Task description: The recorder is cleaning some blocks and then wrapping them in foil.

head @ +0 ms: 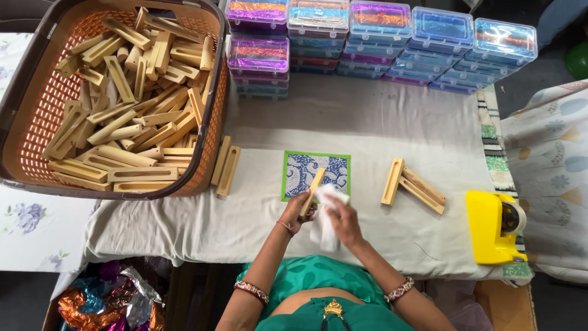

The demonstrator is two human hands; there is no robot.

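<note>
Wooden slotted block (312,192) sits just below the frame's centre, gripped at its lower end by the closed left hand (298,214) and tilted over a blue patterned square (316,173). Beside it the right hand (345,222) is closed around a white cloth (326,216) touching the block. Three more blocks (411,184) lie right of centre, a yellow tape dispenser (492,227) at lower right, a basket (215,125) of blocks upper left

One head-worn view, looking steeply down, close over the cloth-covered table (380,122); basket (215,110) upper left.
</note>
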